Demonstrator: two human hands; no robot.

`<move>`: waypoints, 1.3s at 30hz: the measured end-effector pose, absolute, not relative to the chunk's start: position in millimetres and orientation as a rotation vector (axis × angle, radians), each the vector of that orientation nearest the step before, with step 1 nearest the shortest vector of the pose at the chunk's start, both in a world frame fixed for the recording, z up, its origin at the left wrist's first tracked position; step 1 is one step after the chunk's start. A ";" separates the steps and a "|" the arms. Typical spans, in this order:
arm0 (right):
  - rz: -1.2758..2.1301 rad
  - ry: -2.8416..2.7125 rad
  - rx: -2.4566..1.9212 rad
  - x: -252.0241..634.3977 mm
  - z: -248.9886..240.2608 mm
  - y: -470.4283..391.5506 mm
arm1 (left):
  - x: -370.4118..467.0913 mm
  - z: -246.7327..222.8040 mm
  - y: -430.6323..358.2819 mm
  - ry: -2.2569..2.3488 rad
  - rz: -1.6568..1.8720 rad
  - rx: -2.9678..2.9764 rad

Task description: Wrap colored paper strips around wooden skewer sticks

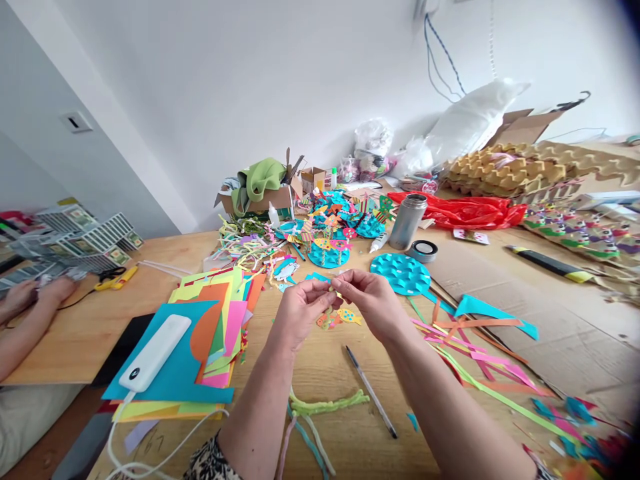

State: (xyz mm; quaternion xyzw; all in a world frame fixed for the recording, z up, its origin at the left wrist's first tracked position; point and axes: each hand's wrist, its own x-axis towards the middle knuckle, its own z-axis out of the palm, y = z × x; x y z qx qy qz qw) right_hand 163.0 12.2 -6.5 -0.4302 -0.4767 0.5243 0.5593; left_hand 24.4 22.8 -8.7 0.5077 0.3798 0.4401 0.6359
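My left hand (300, 310) and my right hand (367, 300) meet over the middle of the table, fingertips almost touching. Both are closed in a pinch on a small pale yellow-green strand (329, 313), partly hidden by the fingers. Just beneath them lie paper fish, an orange one (323, 323) and a yellow one with blue dots (350, 317). Closer to me are a pen (370, 391) and fuzzy pipe cleaners (330, 403) in green, pink, blue and white. Beyond the hands stands a blue disc with paper fish on it (329, 257).
On the left, a white power bank (155, 353) with a cable rests on coloured paper (235, 327). To the right are a blue bumpy disc (400, 273), a steel flask (407, 223), paper strips (490, 360) and a box cutter (550, 264). Another person's hands (55, 290) work at far left.
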 end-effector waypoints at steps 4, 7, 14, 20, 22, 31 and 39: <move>1.258 -1.155 -1.010 162.9 -3.8 10.9 | 25.3 -9.9 23.2 0.860 1.039 1.165; 1.280 -1.173 -1.007 163.4 -3.2 10.1 | 25.4 -9.4 22.1 0.845 1.022 1.186; 1.255 -1.254 -1.069 169.8 -3.9 9.2 | 22.0 -8.3 21.6 0.861 0.987 1.189; 1.206 -1.348 -1.084 175.3 -1.2 8.0 | 18.7 -7.9 22.8 0.895 0.947 1.209; 1.188 -1.354 -1.099 175.3 -1.8 8.9 | 19.1 -7.5 22.4 0.899 0.915 1.235; 1.172 -1.408 -1.160 176.7 -4.5 11.3 | 20.0 -3.6 20.9 0.928 0.860 1.265; 1.019 -1.460 -1.200 171.3 -10.3 12.1 | 22.7 -4.0 20.0 0.937 0.834 1.231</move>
